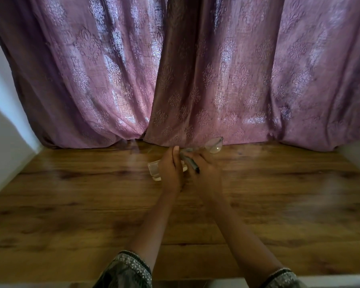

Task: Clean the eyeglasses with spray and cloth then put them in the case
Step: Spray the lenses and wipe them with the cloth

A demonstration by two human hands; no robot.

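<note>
- My right hand (206, 173) grips the glasses (213, 145), raised just over the table (71, 204) near the curtain (175, 69), one temple sticking out toward me.
- My left hand (170, 169) is closed round a clear bottle (154, 169), I think the spray.
- I judge this the spraying stage; wiping and casing remain.
- Count: one pair of glasses, one bottle; no cloth or case visible.

Both forearms stretch forward and converge near the far edge of the table. Left hand (172, 169) curls, fingers wrapped, thumb pointing up. Right hand (206, 171) sits just beside it, fingers closed in a grip.
</note>
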